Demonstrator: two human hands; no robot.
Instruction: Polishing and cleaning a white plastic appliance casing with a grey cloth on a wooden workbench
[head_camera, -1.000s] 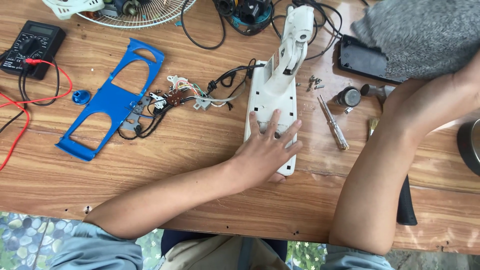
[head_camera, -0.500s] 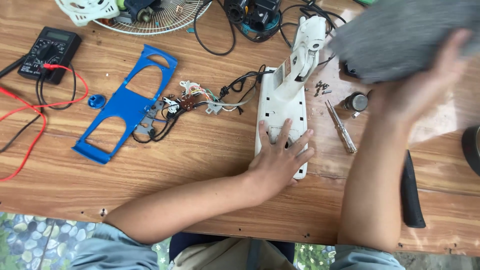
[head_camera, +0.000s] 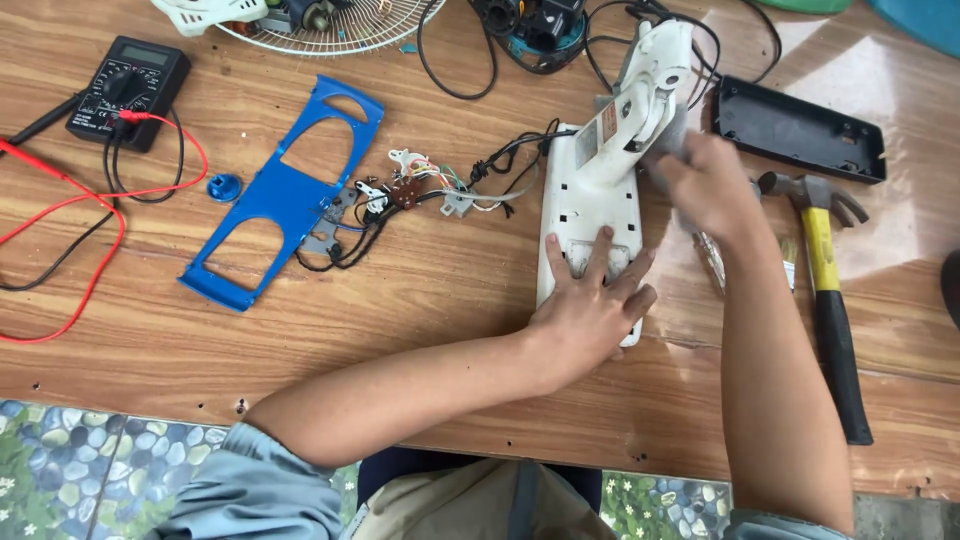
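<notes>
On the wooden worktop (head_camera: 420, 300) lies a white plastic fan base housing (head_camera: 592, 190). The left hand (head_camera: 590, 305) presses flat on its near end, fingers spread. The right hand (head_camera: 705, 185), blurred, touches its neck; whether that grip clamps anything cannot be told. A yellow-handled hammer (head_camera: 825, 270) lies just right.

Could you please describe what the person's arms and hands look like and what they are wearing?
Both hands, left hand and right hand, are bare: no gloves, rings or watch visible. The forearms are bare too, with light grey-blue sleeves starting near the elbows.

one head view, looking steeply down at the tabletop (head_camera: 420, 300) from its near edge, close in.
</notes>
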